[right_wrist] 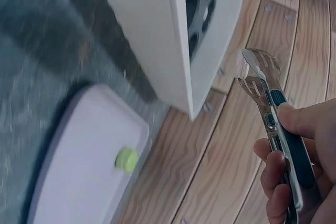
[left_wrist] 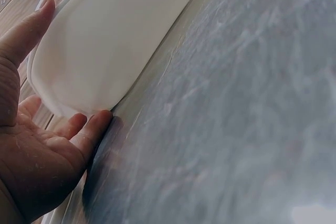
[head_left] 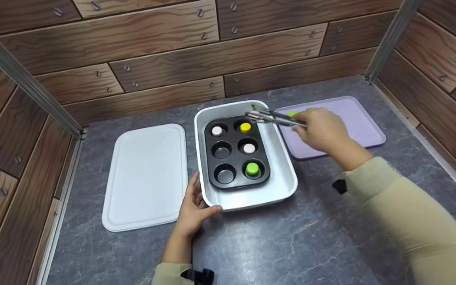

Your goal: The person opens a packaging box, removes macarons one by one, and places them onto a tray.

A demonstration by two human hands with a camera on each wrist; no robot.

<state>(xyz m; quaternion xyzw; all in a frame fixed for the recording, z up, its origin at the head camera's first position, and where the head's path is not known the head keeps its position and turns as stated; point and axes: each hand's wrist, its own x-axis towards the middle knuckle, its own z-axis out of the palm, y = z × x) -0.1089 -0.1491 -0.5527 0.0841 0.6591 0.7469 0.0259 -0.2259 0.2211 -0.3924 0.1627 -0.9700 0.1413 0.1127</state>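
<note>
My right hand grips metal tongs with dark handles above the far right side of a white tub. In the right wrist view, a small whitish round piece sits at the tong tips. A black muffin pan lies inside the tub. Its cups hold two whitish pieces, a yellow piece and a green piece; the middle-left and near-left cups are bare. At the tub's near left corner, my left hand rests with the thumb by the front edge and the fingers along the side.
A purple tray lies right of the tub, with another green piece on it, partly hidden by the tongs in the head view. Left of the tub lies a flat white lid. Wood-patterned walls enclose the grey tabletop.
</note>
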